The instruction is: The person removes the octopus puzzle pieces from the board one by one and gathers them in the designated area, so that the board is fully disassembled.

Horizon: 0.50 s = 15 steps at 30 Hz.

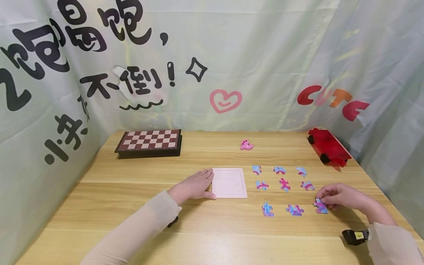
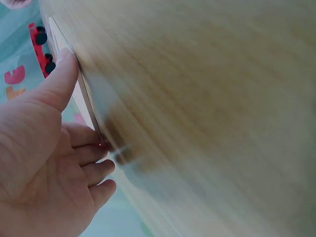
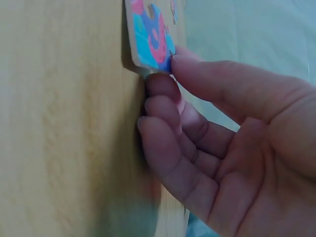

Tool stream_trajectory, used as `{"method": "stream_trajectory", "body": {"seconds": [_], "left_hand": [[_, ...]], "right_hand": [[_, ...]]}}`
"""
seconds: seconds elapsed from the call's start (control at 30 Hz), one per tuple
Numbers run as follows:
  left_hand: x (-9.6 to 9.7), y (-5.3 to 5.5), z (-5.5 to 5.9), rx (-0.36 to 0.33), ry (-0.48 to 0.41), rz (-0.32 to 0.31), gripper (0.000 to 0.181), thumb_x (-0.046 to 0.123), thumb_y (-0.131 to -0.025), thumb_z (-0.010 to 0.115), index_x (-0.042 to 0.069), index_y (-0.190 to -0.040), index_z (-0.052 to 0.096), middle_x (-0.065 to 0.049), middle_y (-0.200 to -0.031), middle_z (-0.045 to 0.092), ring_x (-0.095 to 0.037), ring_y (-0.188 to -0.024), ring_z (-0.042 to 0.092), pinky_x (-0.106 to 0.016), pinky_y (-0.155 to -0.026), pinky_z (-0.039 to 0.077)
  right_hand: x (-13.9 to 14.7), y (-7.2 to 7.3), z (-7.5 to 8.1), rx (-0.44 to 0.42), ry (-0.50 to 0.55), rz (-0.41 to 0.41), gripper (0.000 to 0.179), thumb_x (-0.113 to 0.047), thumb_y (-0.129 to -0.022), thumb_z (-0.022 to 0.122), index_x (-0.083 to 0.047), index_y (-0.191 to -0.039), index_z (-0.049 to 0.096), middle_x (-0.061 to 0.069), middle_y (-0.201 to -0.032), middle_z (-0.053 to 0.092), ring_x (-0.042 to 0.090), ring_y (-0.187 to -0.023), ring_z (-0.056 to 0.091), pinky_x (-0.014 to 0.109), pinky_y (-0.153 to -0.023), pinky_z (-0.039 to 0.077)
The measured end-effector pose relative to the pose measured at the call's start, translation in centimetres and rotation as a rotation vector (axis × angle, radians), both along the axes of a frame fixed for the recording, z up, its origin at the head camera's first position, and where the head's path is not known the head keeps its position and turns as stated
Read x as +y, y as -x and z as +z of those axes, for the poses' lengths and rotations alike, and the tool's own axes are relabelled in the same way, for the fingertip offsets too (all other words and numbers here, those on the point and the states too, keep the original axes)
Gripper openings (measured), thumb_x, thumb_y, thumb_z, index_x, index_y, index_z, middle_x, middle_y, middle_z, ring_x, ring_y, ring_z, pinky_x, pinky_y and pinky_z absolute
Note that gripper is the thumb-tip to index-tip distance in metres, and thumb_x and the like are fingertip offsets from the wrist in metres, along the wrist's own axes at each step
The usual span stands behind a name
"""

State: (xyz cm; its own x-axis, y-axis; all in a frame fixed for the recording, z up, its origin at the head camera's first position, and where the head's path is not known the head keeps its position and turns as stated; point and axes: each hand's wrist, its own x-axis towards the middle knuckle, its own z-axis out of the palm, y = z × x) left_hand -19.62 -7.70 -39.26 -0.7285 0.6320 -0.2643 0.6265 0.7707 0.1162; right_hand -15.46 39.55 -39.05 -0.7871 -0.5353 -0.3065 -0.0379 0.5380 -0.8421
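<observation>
My left hand (image 1: 195, 184) lies along the left edge of a pale pink square puzzle tray (image 1: 229, 183), its fingers fairly straight. In the left wrist view the thumb (image 2: 64, 79) and index finger touch the tray's edge. With thumb and fingertips, my right hand (image 1: 342, 197) pinches a purple and blue jigsaw puzzle piece (image 1: 320, 206) by its edge. In the right wrist view this puzzle piece (image 3: 148, 37) tilts close over the table, its pink and turquoise print showing. Several loose pieces, among them a mostly pink one (image 1: 284, 184), lie in rows between the tray and that hand.
A folded chessboard box (image 1: 149, 142) stands at the back left. Behind the puzzle pieces lies a small pink toy (image 1: 246, 145). A red toy car (image 1: 329, 147) sits at the back right. Printed cloth (image 1: 265, 66) hangs around the wooden table (image 1: 212, 235).
</observation>
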Motion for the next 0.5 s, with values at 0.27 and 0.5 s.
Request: {"method": "stream_trajectory", "body": {"seconds": [0.27, 0.5], "left_hand": [[0.0, 0.0, 0.0, -0.010, -0.017, -0.002, 0.085, 0.053, -0.087, 0.051, -0.006, -0.142, 0.025, -0.019, -0.149, 0.017, -0.030, -0.136, 0.017, -0.039, -0.110, 0.016], [-0.8, 0.5, 0.0, -0.077, -0.131, 0.050, 0.087, 0.053, -0.086, 0.053, -0.005, -0.143, 0.023, -0.018, -0.149, 0.016, -0.029, -0.136, 0.015, -0.038, -0.110, 0.012]], "right_hand": [[-0.1, -0.2, 0.3, -0.015, -0.020, -0.023, 0.023, -0.002, -0.091, 0.052, 0.019, -0.099, 0.051, -0.002, -0.076, 0.056, 0.007, -0.065, 0.051, 0.026, -0.058, 0.049], [-1.1, 0.1, 1.1, 0.105, -0.110, -0.063, 0.021, -0.004, -0.091, 0.054, 0.014, -0.101, 0.055, 0.004, -0.076, 0.054, 0.012, -0.061, 0.050, 0.025, -0.054, 0.047]]}}
